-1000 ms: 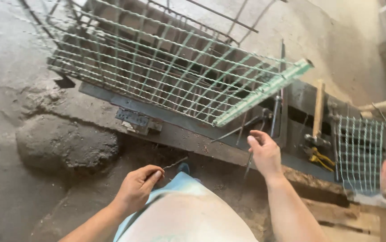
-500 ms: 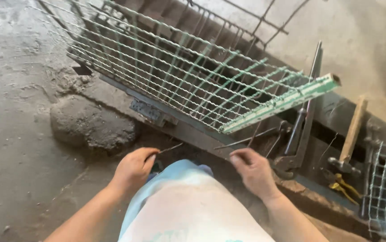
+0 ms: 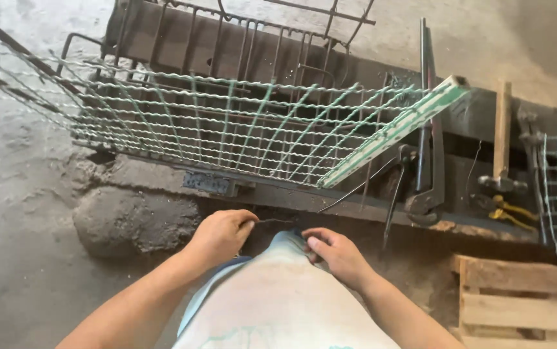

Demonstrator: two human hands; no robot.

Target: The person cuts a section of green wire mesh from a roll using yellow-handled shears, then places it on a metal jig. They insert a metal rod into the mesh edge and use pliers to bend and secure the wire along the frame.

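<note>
Hands [image 3: 221,234] [image 3: 336,253] have drawn together, both now pinching thin wire [image 3: 275,222] at the knee.

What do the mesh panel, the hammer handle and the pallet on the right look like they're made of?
Mesh panel: crimped metal wire, seemingly pale green coated, by its thin wavy strands. Hammer handle: bare wood, likely, from its tan matte look. Pallet: rough unfinished timber planks with visible grain.
</note>
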